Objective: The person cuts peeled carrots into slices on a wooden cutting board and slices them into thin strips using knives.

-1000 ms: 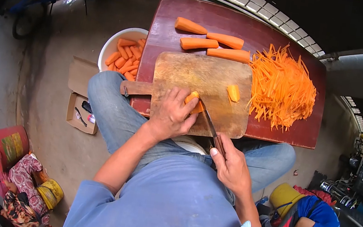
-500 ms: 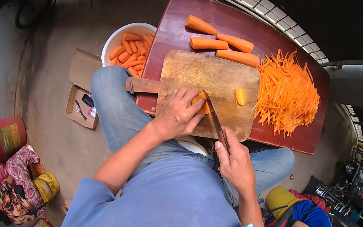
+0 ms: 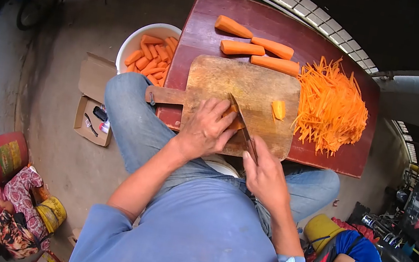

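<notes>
On the wooden cutting board [image 3: 250, 86], my left hand [image 3: 206, 129] presses down a piece of carrot [image 3: 236, 122] with bent fingers. My right hand [image 3: 267, 176] is wrapped around the handle of a knife [image 3: 245, 125]. Its dark blade slants up and left across the board, against the carrot piece beside my left fingertips. A short carrot chunk [image 3: 278, 109] lies alone on the board's right side. Right of the board is a big heap of shredded carrot [image 3: 333, 108]. Several whole peeled carrots [image 3: 272, 47] lie beyond the board's far edge.
The board rests on a dark red table [image 3: 204, 17]. A white tub [image 3: 124, 54] of carrots stands left of it, near a cardboard box [image 3: 81, 131]. Two people sit low: one in patterned clothes [image 3: 18, 235] at lower left, one in a blue shirt [image 3: 358, 256] at lower right.
The knife and my right hand have shifted slightly up and left, with the blade tip farther forward on the board. My left hand stays on the carrot piece.
</notes>
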Action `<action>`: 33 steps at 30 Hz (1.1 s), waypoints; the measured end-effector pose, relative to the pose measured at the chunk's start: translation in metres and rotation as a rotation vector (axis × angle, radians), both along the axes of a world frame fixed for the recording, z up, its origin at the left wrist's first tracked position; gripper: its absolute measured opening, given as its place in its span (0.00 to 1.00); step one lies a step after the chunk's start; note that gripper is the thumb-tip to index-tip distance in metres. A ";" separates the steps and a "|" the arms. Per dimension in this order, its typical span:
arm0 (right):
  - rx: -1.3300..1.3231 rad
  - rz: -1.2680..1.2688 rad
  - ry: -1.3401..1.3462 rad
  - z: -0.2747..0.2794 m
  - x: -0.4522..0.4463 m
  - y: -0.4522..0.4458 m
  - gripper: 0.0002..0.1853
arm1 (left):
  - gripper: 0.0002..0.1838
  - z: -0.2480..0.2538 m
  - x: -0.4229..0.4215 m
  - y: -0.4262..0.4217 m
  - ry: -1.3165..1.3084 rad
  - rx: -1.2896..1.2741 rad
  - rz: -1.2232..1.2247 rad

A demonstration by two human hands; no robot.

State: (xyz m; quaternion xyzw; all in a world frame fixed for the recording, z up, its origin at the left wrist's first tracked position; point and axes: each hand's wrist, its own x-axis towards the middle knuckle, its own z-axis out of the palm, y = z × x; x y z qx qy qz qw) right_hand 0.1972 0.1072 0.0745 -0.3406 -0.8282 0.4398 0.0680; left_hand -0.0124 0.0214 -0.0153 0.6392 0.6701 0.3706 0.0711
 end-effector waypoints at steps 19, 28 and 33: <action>-0.129 -0.009 -0.036 0.025 0.002 0.005 0.20 | 0.26 -0.003 -0.001 -0.001 -0.091 0.043 0.017; -0.054 0.009 0.015 0.005 -0.018 0.010 0.20 | 0.23 0.001 -0.003 0.000 -0.103 0.029 0.002; -0.085 -0.006 -0.036 0.019 0.004 -0.001 0.19 | 0.24 -0.004 -0.003 -0.001 -0.098 0.066 0.033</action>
